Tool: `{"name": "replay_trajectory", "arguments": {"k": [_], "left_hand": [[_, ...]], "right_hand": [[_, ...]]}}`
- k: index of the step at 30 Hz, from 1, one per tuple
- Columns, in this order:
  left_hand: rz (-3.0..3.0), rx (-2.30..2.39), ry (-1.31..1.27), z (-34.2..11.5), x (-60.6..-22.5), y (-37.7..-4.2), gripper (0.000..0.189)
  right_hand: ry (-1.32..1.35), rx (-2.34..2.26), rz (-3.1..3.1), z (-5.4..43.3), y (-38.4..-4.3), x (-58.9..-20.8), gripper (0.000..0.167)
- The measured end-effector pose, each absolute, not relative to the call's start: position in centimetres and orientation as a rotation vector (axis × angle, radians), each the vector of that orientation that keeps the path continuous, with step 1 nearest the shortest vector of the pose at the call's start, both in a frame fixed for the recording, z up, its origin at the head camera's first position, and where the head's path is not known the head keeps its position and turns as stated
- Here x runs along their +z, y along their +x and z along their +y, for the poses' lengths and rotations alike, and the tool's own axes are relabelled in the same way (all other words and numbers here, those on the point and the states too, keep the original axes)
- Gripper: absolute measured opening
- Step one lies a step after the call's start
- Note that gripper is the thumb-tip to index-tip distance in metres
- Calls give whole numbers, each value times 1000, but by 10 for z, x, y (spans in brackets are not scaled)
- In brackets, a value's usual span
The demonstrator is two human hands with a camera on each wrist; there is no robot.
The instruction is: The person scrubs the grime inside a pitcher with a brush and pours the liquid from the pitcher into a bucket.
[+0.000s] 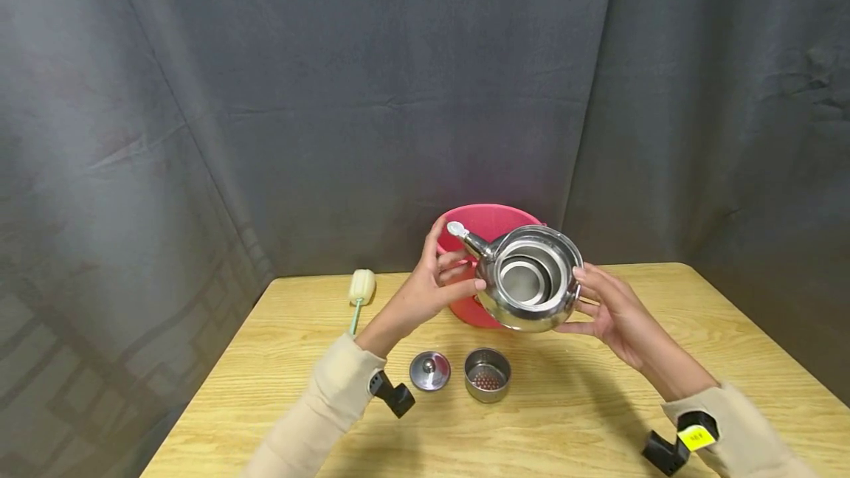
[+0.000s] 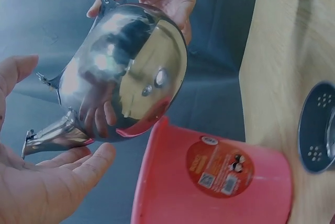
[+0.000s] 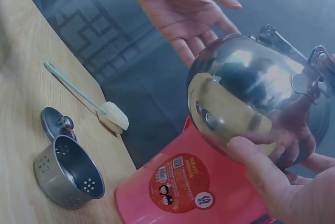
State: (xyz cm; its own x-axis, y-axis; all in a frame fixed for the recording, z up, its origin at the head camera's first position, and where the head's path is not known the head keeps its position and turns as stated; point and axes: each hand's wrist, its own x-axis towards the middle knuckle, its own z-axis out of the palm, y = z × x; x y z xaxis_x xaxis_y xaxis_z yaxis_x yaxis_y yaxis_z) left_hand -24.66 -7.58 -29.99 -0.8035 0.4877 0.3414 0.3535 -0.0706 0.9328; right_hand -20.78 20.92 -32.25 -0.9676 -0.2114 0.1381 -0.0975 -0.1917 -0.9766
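A shiny steel teapot (image 1: pixel 526 319) is held above the table, lidless, with its round mouth turned toward the head camera. Its spout (image 1: pixel 475 244) points up and left. My right hand (image 1: pixel 617 316) grips the pot's right side, the thumb at the rim and the fingers around the body. On the spout side, my left hand (image 1: pixel 420 292) has its fingers extended and thumb apart, the fingertips close to the pot. In the left wrist view, the pot's polished base (image 2: pixel 152 77) faces the camera.
Behind the teapot stands a pink bucket (image 1: pixel 488 217). Nearer on the wooden table lie a round steel lid (image 1: pixel 420 373) and a perforated steel strainer cup (image 1: pixel 487 395). A sponge brush (image 1: pixel 361 286) with a green handle lies at the left; grey curtains hang behind.
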Motion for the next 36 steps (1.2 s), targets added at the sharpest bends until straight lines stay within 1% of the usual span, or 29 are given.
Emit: {"name": "replay_trajectory", "arguments": {"k": [7, 18, 21, 25, 28, 36], "left_hand": [[1993, 2077, 874, -72, -312, -240, 93], [1884, 2153, 846, -61, -328, -228, 89], [1867, 2163, 825, -58, -331, -225, 87], [1823, 2172, 810, -53, -335, -222, 83], [1785, 2184, 803, -50, -339, -219, 82], [1669, 2249, 805, -42, -348, -214, 84]], "right_hand": [[-368, -2343, 1936, 213, -202, -331, 76], [-338, -2355, 1902, 220, -195, -343, 69], [-305, -2378, 1886, 224, -194, -347, 53], [-278, -2401, 1862, 230, -190, -353, 27], [-277, -2402, 1848, 235, -186, -356, 22], [-308, -2399, 1799, 245, -181, -365, 23]]}}
